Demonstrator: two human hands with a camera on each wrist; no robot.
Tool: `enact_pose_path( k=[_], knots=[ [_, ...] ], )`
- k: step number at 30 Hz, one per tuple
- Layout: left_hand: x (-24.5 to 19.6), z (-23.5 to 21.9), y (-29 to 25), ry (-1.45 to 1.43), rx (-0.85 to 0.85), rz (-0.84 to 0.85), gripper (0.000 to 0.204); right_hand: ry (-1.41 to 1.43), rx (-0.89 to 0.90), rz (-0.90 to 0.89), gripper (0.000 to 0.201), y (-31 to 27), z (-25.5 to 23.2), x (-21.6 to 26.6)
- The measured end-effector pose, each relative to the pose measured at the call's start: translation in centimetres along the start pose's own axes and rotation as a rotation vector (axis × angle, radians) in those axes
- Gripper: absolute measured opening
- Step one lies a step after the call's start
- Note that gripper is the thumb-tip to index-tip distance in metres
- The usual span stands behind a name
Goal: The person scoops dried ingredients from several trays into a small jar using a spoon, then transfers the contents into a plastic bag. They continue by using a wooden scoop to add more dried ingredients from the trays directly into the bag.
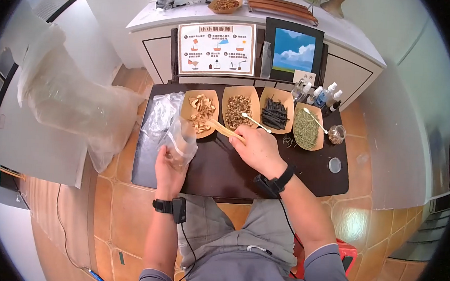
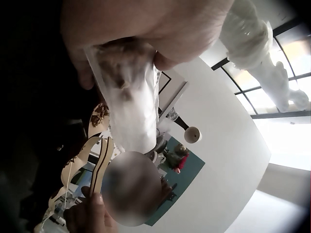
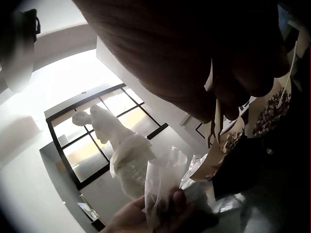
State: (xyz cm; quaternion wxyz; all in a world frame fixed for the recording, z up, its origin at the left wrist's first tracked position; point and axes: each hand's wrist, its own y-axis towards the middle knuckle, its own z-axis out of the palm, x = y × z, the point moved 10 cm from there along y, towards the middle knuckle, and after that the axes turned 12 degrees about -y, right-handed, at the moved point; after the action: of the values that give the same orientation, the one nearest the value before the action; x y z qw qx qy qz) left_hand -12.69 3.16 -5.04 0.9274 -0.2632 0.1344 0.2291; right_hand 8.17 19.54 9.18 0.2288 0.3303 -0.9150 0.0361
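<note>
My left hand [image 1: 168,177] grips a clear plastic bag [image 1: 183,144] near the front left of the dark table. Its mouth faces up, and brownish bits show low inside it. In my right hand [image 1: 260,150] is a pair of wooden tongs [image 1: 226,131], pinched between thumb and fingers. The tips of the tongs reach over a paper tray [image 1: 213,99] of dried, pale-brown slices [image 1: 201,108]. In the left wrist view the bag [image 2: 129,107] hangs from the fingers, with the tongs [image 2: 101,167] close beside it.
Further right stand paper trays of brown pieces [image 1: 239,105], dark sticks [image 1: 275,115] and green needle-like herbs [image 1: 309,126]. White spoons lie over two trays. Small bottles [image 1: 321,97], a jar [image 1: 336,134] and a lid [image 1: 335,165] are at the right. Another plastic bag [image 1: 162,111] lies left.
</note>
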Motion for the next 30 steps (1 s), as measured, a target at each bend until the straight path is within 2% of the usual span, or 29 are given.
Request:
enact_pose_path(
  k=[2,4,11,13,19,23,25,30],
  knots=[
    [0.1,0.6,-0.1,0.015,0.068,-0.009,0.043,-0.038,-0.008,-0.035,0.027,0.5,0.1,0.3],
    [0.1,0.8,-0.3,-0.005,0.049,0.001,0.044,-0.118,-0.056,-0.117,0.027,1.0,-0.1,1.4],
    [0.1,0.4,-0.4,-0.099,0.035,0.046,0.048,-0.195,-0.028,-0.188,0.024,3.9,2.2,3.4],
    [0.1,0.1,-0.3,-0.104,0.032,0.046,0.048,-0.368,-0.087,-0.314,0.023,4.3,2.7,5.2],
    [0.1,0.0,-0.1,-0.105,0.046,0.049,0.049,-0.457,-0.164,-0.503,0.020,5.1,3.7,7.3],
    [0.1,0.2,-0.5,-0.090,0.041,0.056,0.049,-0.504,-0.127,-0.465,0.013,5.8,4.5,6.7],
    [0.0,-0.1,-0.5,-0.077,0.036,0.058,0.049,-0.542,-0.167,-0.450,0.006,6.0,4.6,6.1],
    [0.0,0.4,-0.6,-0.044,0.044,0.051,0.046,-0.487,-0.230,-0.436,0.003,6.3,4.5,5.8]
  ],
)
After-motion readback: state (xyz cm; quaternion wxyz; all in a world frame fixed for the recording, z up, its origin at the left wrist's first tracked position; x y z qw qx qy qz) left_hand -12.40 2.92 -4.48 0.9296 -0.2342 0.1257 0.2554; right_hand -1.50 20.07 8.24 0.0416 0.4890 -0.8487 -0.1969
